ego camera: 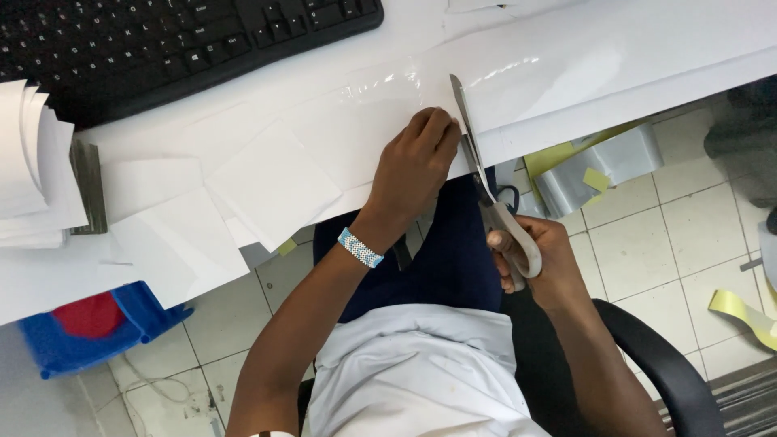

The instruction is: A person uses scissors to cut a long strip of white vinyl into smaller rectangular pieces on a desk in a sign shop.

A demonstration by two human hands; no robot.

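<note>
- On the desk (243, 97) our glossy white sheet (566, 57) runs long from nine to three o'clock, overhanging the edge.
- Our left hand (417, 162) presses it flat, at nine o'clock of the blades.
- Our right hand (538, 263), grip closed on the scissors (486, 178), points them toward twelve o'clock, crossing the sheet.

Your grey-handled scissors (486, 182) stand blade-up, slicing the glossy white sheet (388, 97) just right of your left fingertips (441, 121) pinning it.
</note>
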